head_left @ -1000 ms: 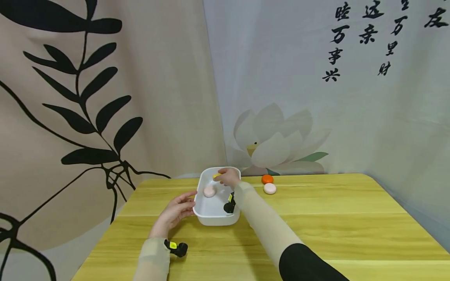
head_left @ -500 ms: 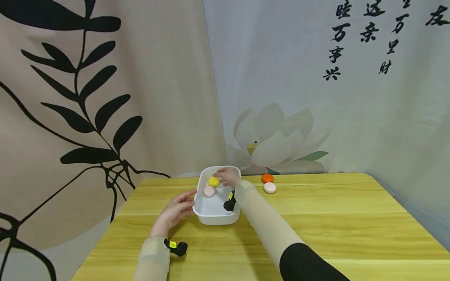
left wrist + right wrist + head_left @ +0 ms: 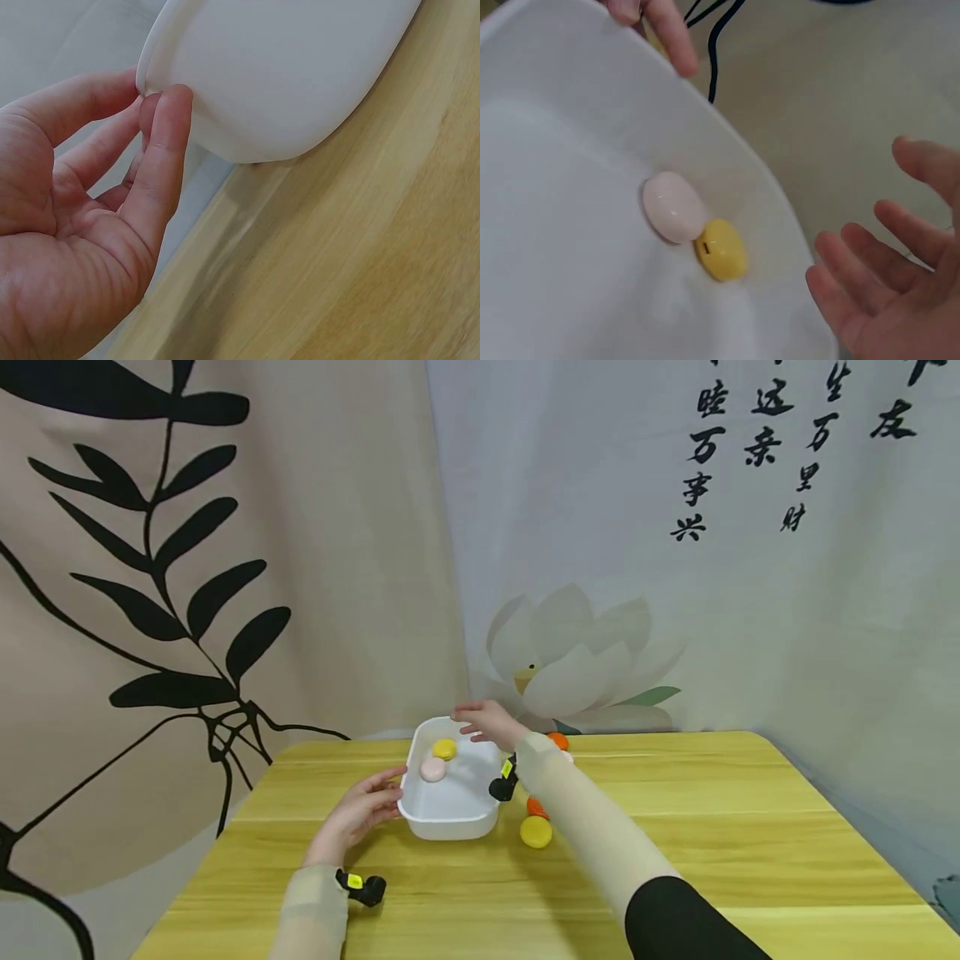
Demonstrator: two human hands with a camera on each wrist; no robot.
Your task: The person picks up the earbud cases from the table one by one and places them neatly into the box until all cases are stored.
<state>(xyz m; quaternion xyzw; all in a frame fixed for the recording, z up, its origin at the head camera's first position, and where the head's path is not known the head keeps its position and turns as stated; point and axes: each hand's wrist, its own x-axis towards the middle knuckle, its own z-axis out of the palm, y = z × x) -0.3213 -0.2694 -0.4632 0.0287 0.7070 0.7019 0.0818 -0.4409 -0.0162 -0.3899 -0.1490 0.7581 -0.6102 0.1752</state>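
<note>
A white rectangular basin (image 3: 448, 828) stands on the wooden table. My left hand (image 3: 360, 810) grips its left rim, thumb at the top edge and fingers against the outer wall, as the left wrist view shows from below. Inside lie a smooth round yellow piece (image 3: 444, 749) and a pale pink one (image 3: 432, 769), side by side near the left wall. In the right wrist view the yellow piece carries a small dark slot. My right hand (image 3: 491, 725) hovers over the far right rim with spread, relaxed fingers, holding nothing.
Right of the basin, a yellow disc (image 3: 536, 832) lies by an orange disc (image 3: 536, 807). Farther back, another orange disc (image 3: 557, 740) and a pale one (image 3: 568, 757) are partly hidden by the right sleeve. A printed curtain (image 3: 360, 568) hangs behind the table.
My right hand has let go of the yellow piece, which now rests in the basin, and has drawn up and right to the rim. My left hand keeps its place on the basin.
</note>
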